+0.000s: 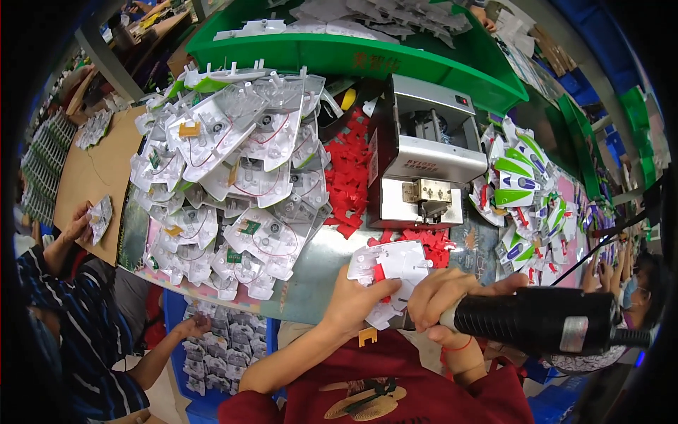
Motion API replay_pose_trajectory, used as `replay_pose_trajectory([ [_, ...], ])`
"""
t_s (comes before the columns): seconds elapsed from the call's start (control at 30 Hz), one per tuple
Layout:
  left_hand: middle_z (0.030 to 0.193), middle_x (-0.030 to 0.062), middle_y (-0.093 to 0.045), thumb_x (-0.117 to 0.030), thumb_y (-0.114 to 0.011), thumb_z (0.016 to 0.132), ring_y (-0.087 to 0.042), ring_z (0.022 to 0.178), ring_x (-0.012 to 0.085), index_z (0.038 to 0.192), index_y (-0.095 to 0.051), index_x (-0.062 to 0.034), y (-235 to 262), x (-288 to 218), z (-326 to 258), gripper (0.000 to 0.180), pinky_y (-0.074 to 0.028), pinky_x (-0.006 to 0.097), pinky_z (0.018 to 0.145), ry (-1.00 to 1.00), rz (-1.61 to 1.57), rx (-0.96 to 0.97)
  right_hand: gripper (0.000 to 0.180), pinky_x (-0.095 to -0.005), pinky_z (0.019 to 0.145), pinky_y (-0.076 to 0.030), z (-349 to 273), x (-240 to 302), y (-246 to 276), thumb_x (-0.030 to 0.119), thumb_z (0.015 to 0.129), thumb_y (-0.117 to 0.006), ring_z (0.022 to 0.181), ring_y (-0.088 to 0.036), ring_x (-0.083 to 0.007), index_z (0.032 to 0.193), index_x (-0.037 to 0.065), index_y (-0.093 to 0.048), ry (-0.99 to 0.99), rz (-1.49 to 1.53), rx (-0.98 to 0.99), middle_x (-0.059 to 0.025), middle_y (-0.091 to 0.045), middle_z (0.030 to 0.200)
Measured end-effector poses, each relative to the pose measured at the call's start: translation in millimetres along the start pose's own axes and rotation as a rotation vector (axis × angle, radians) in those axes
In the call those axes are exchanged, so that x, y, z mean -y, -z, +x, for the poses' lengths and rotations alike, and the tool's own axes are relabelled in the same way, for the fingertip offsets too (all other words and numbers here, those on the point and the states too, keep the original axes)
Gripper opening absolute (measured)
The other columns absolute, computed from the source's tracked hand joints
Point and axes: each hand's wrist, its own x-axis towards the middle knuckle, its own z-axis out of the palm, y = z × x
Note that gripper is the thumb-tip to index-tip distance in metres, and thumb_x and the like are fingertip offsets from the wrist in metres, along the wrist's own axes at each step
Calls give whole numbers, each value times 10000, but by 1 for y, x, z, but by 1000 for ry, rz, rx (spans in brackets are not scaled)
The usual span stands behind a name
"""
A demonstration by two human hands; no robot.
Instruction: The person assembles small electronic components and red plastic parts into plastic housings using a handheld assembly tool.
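Cluttered workbench (311, 275): left hand (353, 300) fingers pinching white plastic shell (392, 268); right hand (445, 293) fingers wrapped around black power screwdriver (537, 318).

Showing one grey metal box-shaped press machine (422, 159), one black cylindrical power screwdriver (537, 321), one long green plastic bin (339, 53), two heaps of white plastic shells (233, 177), countless small red plastic clips (349, 177).
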Motion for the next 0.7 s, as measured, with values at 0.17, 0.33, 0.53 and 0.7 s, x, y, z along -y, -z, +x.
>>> replay_pose_trajectory([
  [0.17,967,87,-590,68,-624,692,-589,854,177,1084,-494,10,1,11,-2,417,-480,296,754,-31,-43,8,221,-290,497,-408,-11,-5,7,118,693,-691,508,-504,-183,681,33,-487,47,171,-281,-65,-503,574],
  [0.33,984,84,-590,54,-619,710,-579,836,136,1164,-467,32,4,1,-17,479,-475,252,726,-96,-90,23,214,-269,483,-393,-36,-11,53,167,799,-585,498,-475,-150,786,19,-431,187,-47,-518,-69,-486,640],
  [0.53,1131,147,-541,45,-621,700,-519,1012,175,1184,-485,24,-2,-4,-19,503,-411,282,850,-183,123,279,470,-358,749,-459,-44,-20,79,198,865,-519,926,-547,-233,1272,75,-319,10,-113,-803,-135,-485,1129],
  [0.7,1210,248,-466,20,-610,722,-391,1188,262,1166,-500,30,-15,-12,-18,458,-318,346,952,-362,339,382,609,-354,954,-315,-46,14,75,121,845,-519,1162,-390,-249,1355,51,-194,230,-879,-905,-169,-375,1270],
])
